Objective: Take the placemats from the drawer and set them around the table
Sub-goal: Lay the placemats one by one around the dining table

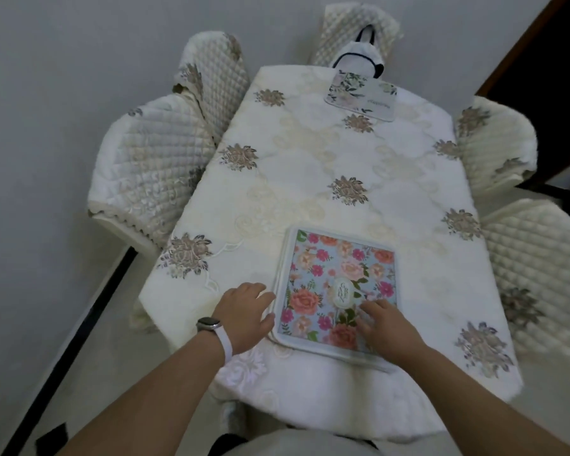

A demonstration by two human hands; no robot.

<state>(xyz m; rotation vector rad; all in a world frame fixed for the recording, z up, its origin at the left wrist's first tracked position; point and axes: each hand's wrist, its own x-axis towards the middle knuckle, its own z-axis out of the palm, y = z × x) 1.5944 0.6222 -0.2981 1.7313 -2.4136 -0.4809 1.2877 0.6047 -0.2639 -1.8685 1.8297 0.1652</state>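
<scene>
Presses the placemat stack (336, 284) with spread right hand (385, 327), touches its left edge with spread left hand (247, 307). Risks peeling several mats together, or sliding everything off the tabletop (310, 179).

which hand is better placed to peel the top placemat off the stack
Left, probably. The left hand touches the left edge of the placemat stack, where layered rims show, so it can get under the top mat. The right hand lies flat on top, better for steadying.
</scene>
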